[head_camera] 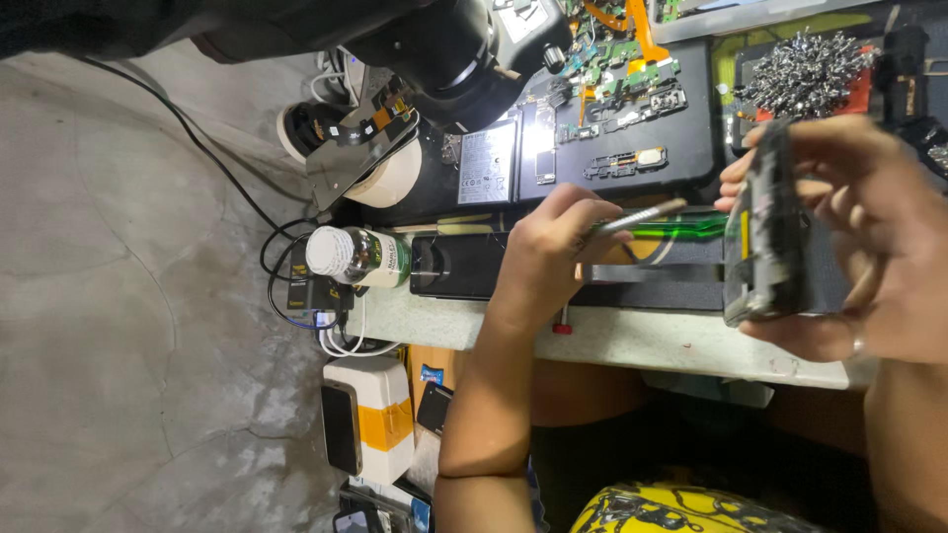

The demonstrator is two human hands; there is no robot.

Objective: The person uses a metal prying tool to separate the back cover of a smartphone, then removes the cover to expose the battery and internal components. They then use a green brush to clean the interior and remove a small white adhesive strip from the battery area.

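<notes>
My left hand [541,255] is in the middle of the view, pinching a pair of thin metal tweezers [640,215] whose tips point toward the right. My right hand [869,237] holds an opened phone body [768,229] on edge, fingers over its far side and thumb under its near side. The tweezers' tip is close to the phone's edge, and I cannot tell whether they touch. A green strip [681,225] lies on the dark mat [652,276] under the tweezers.
A microscope head [449,59] hangs over the bench. Circuit boards and small parts [617,94] lie on a black tray beside a pile of metal screws [805,71]. A white-capped bottle [357,257], a dark phone [456,266], cables [296,296] and a white box [370,415] sit nearby.
</notes>
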